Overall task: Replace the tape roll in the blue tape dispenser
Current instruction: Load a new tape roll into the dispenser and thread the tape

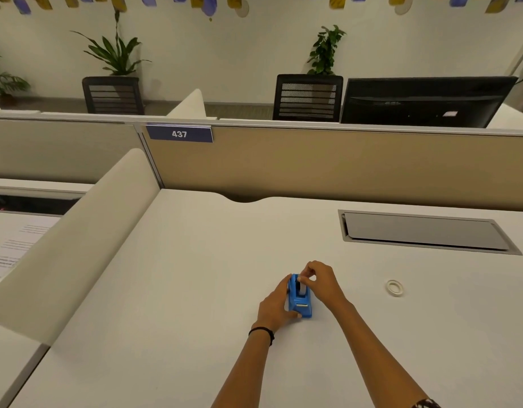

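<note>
Seemingly mid-swap: left hand point(276, 306) grips the blue tape dispenser point(299, 303), right hand point(322, 279) pinches its seated tape roll point(302, 288); next, probably a straight upward lift.

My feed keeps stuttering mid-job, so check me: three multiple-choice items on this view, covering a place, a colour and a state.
1. Where is the loose tape roll?
A) on the desk, right of the dispenser
B) left of the dispenser
C) on top of the dispenser

2. The dispenser's colour?
A) red
B) blue
C) black

3. The right hand is:
A) flat on the desk
B) pinching the seated roll
C) holding the loose tape roll

Answers:
1 A, it lies flat, apart from both hands.
2 B, its body is blue.
3 B, it pinches the seated roll at the dispenser's top while the left hand holds the body.
</note>
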The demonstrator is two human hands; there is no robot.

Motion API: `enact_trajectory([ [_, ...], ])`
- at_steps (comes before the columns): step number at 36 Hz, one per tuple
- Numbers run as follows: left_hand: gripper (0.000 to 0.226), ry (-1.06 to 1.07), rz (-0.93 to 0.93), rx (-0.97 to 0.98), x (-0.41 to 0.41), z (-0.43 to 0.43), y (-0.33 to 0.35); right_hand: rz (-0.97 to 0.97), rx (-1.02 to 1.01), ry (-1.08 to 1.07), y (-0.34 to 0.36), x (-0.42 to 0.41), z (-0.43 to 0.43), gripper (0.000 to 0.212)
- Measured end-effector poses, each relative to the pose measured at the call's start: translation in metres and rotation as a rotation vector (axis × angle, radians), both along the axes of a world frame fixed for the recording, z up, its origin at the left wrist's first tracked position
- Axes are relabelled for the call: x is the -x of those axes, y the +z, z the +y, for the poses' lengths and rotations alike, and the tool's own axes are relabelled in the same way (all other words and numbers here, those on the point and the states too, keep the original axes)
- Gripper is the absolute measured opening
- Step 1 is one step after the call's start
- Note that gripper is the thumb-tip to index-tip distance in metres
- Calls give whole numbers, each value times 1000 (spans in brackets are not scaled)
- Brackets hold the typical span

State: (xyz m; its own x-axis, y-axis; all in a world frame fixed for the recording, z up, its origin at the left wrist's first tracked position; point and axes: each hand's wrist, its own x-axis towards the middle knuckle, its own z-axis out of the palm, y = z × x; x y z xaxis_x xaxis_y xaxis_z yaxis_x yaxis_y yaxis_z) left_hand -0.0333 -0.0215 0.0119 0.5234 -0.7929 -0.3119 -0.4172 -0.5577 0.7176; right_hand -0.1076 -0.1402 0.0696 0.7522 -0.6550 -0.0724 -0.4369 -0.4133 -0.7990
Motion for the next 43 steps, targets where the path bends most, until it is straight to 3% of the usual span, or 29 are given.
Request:
enact_trajectory([
  [7, 91, -3, 1, 5, 0, 0, 0, -52, -16, -72, -4, 3, 2, 14],
  [18, 92, -5, 7, -11, 1, -1, 1, 7, 13, 15, -9, 4, -1, 11],
  [24, 91, 6, 27, -2, 2, 0, 2, 133, -205, -32, -22, 0, 0, 32],
  [27, 91, 6, 27, 0, 2, 0, 3, 149, -252, -36, -23, -1, 0, 16],
  [35, 89, 19, 45, 9, 3, 1, 5, 170, -153, 36, -31, 6, -1, 14],
  [39, 89, 15, 42, 12, 3, 1, 6, 142, -131, -20, -31, 10, 3, 40],
  [43, 87, 9, 25, 6, 3, 1, 7, -23, -59, -26, -22, 9, 3, 25],
])
